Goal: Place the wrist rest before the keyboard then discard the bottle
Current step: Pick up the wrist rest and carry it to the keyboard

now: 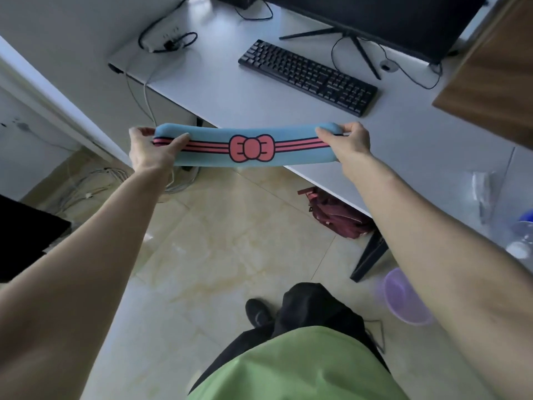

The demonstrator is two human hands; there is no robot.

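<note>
A long blue wrist rest (213, 140) with pink stripes and a pink bow hangs in the air over the desk's near edge. My left hand (150, 150) grips its left end and my right hand (347, 141) grips its right end. The black keyboard (307, 76) lies on the white desk (225, 96), farther back and to the right of the wrist rest. A clear plastic bottle (523, 238) with a blue label stands at the desk's right edge, partly cut off by the frame.
A black monitor (403, 18) on a stand sits behind the keyboard. A purple bin (403, 295) stands on the tiled floor under the desk's right part, near a maroon bag (337, 212). Cables lie on the floor at left. A crumpled clear wrapper (481, 189) lies on the desk.
</note>
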